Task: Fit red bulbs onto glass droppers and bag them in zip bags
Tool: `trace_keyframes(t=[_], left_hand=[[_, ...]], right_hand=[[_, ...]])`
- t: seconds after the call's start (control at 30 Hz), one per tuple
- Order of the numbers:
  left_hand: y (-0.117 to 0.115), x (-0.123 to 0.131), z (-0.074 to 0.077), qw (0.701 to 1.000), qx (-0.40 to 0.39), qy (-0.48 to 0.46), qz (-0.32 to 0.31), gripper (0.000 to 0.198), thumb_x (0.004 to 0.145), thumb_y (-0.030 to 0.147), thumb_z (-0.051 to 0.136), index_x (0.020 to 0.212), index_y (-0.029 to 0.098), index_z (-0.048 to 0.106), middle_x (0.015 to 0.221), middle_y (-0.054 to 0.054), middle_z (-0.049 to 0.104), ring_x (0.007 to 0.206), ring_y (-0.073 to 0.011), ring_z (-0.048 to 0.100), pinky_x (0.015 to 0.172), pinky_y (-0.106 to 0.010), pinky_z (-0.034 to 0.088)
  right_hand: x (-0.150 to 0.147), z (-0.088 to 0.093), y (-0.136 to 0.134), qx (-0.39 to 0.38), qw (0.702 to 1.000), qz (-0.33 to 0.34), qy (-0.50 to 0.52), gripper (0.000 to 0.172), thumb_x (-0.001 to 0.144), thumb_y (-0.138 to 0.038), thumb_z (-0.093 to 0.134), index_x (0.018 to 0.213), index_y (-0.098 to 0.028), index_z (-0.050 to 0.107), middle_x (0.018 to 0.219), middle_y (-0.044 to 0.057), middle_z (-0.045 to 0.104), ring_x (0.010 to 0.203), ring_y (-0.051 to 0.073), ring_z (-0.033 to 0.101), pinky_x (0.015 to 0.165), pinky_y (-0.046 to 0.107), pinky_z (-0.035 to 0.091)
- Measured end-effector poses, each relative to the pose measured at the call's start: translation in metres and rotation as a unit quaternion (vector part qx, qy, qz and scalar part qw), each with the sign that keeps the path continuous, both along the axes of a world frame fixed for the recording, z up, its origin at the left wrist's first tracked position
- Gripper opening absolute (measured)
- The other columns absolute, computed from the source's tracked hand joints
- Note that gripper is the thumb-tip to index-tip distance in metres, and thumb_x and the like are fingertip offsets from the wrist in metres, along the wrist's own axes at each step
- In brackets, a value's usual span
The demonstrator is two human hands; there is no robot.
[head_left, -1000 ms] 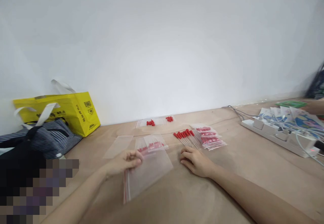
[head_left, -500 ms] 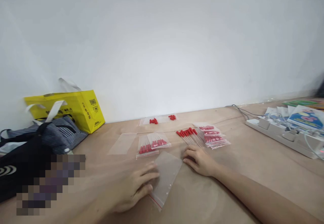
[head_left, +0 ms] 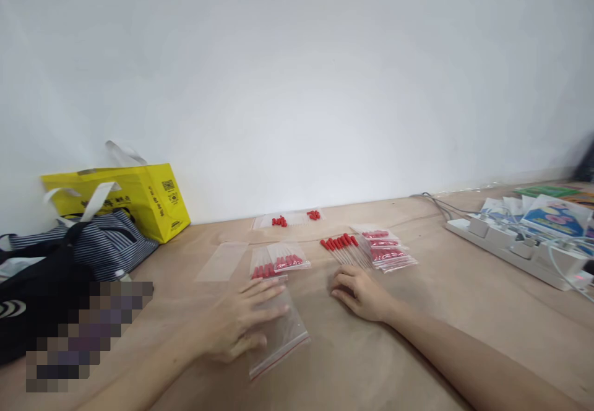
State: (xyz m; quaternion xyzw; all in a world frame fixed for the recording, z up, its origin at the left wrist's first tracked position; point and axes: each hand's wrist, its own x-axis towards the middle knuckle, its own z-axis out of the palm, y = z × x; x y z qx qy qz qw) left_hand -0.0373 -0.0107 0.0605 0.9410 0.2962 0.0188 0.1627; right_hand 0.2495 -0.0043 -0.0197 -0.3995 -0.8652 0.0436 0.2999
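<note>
My left hand (head_left: 244,315) lies spread over a clear zip bag (head_left: 283,337), which is flat and has a red seal line at its near edge. Its fingers are apart, and they hide part of the bag's far side. My right hand (head_left: 359,292) rests on the table with loosely bent fingers and nothing visible in them. Just beyond it, several thin pale sticks with red bulb ends (head_left: 338,242), like droppers, lie in a row. To their right are stacked filled bags (head_left: 390,253). Two more filled bags (head_left: 288,259) lie beyond my left hand.
Another clear bag (head_left: 223,262) lies flat at the left. Red pieces (head_left: 279,221) sit on clear plastic near the wall. A yellow bag (head_left: 158,203) and a striped bag (head_left: 130,241) stand at the left. A white power strip (head_left: 505,247) with cables is at the right.
The clear zip bag under my left hand has moved left and turned, so its red seal line now faces me more squarely. My left hand has shifted left with it; my right hand stays put.
</note>
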Motion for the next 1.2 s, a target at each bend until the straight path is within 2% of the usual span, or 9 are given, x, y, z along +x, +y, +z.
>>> trace_keyframes(t=[0.1, 0.2, 0.27, 0.33, 0.43, 0.5, 0.67, 0.77, 1.2], left_hand=[[-0.005, 0.001, -0.021, 0.999, -0.012, 0.009, 0.030, 0.044, 0.080, 0.044, 0.046, 0.123, 0.038, 0.039, 0.136, 0.003, 0.032, 0.125, -0.0256, 0.027, 0.103, -0.046, 0.018], [-0.017, 0.017, -0.048, 0.983, 0.051, 0.007, 0.177, 0.044, 0.085, 0.048, 0.029, 0.126, 0.032, 0.037, 0.136, -0.005, 0.033, 0.124, -0.0270, 0.028, 0.100, -0.050, 0.021], [-0.019, 0.028, -0.054, 0.972, 0.065, 0.020, 0.227, 0.052, 0.083, 0.053, 0.029, 0.127, 0.027, 0.037, 0.135, -0.010, 0.035, 0.123, -0.0308, 0.028, 0.097, -0.054, 0.022], [-0.015, 0.033, -0.047, 0.978, 0.064, 0.014, 0.196, 0.058, 0.080, 0.057, 0.034, 0.129, 0.027, 0.033, 0.138, -0.010, 0.030, 0.125, -0.0328, 0.024, 0.097, -0.055, 0.021], [-0.005, 0.032, -0.028, 0.999, 0.034, 0.003, 0.015, 0.060, 0.076, 0.055, 0.044, 0.130, 0.033, 0.028, 0.142, -0.002, 0.019, 0.128, -0.0312, 0.016, 0.101, -0.052, 0.014], [-0.002, 0.031, -0.023, 0.998, 0.007, 0.005, -0.060, 0.058, 0.078, 0.051, 0.045, 0.130, 0.034, 0.026, 0.141, 0.001, 0.020, 0.129, -0.0282, 0.015, 0.103, -0.049, 0.012], [-0.008, 0.038, -0.046, 0.999, 0.004, -0.014, 0.041, 0.062, 0.082, 0.051, 0.037, 0.134, 0.027, 0.014, 0.142, -0.003, 0.016, 0.129, -0.0246, 0.016, 0.105, -0.046, 0.015], [-0.012, 0.041, -0.058, 0.998, 0.011, -0.011, 0.065, 0.062, 0.083, 0.052, 0.034, 0.135, 0.025, 0.013, 0.142, -0.004, 0.014, 0.129, -0.0241, 0.014, 0.105, -0.046, 0.014], [-0.015, 0.044, -0.053, 0.996, -0.002, -0.003, 0.088, 0.064, 0.082, 0.054, 0.032, 0.135, 0.021, 0.017, 0.142, -0.006, 0.016, 0.129, -0.0232, 0.014, 0.106, -0.044, 0.014]], right_hand=[[-0.002, 0.000, -0.001, 0.001, 1.000, 0.003, -0.006, 0.010, 0.081, -0.021, 0.047, 0.082, -0.018, 0.057, 0.082, 0.005, 0.056, 0.077, 0.015, 0.053, 0.070, 0.027, 0.042], [-0.002, 0.000, 0.000, 0.001, 1.000, 0.010, -0.009, 0.011, 0.081, -0.020, 0.046, 0.082, -0.018, 0.057, 0.082, 0.005, 0.056, 0.078, 0.015, 0.053, 0.071, 0.027, 0.041], [-0.002, 0.000, 0.000, 0.000, 1.000, 0.010, -0.007, 0.012, 0.081, -0.020, 0.046, 0.081, -0.018, 0.057, 0.081, 0.005, 0.057, 0.077, 0.015, 0.053, 0.070, 0.027, 0.041], [-0.001, 0.001, 0.000, 0.000, 1.000, 0.013, -0.002, 0.012, 0.081, -0.021, 0.046, 0.081, -0.018, 0.058, 0.079, 0.005, 0.057, 0.076, 0.015, 0.053, 0.069, 0.027, 0.041], [-0.001, 0.004, -0.002, -0.005, 0.999, 0.050, -0.001, 0.014, 0.081, -0.023, 0.048, 0.083, -0.019, 0.061, 0.079, 0.004, 0.058, 0.075, 0.015, 0.053, 0.070, 0.028, 0.041], [-0.002, 0.006, -0.006, -0.011, 0.996, 0.085, -0.004, 0.015, 0.080, -0.026, 0.050, 0.086, -0.020, 0.062, 0.080, 0.004, 0.059, 0.076, 0.015, 0.053, 0.071, 0.028, 0.040], [-0.008, 0.010, -0.013, -0.024, 0.993, 0.118, -0.010, 0.020, 0.078, -0.029, 0.053, 0.093, -0.021, 0.063, 0.086, 0.005, 0.060, 0.079, 0.016, 0.052, 0.074, 0.031, 0.040], [-0.009, 0.010, -0.015, -0.026, 0.993, 0.113, -0.013, 0.025, 0.076, -0.029, 0.054, 0.099, -0.020, 0.061, 0.090, 0.006, 0.059, 0.082, 0.017, 0.052, 0.075, 0.032, 0.040], [-0.013, 0.007, -0.014, -0.032, 0.984, 0.173, -0.006, 0.022, 0.080, -0.025, 0.049, 0.098, -0.019, 0.061, 0.096, 0.006, 0.061, 0.089, 0.016, 0.053, 0.079, 0.030, 0.040]])
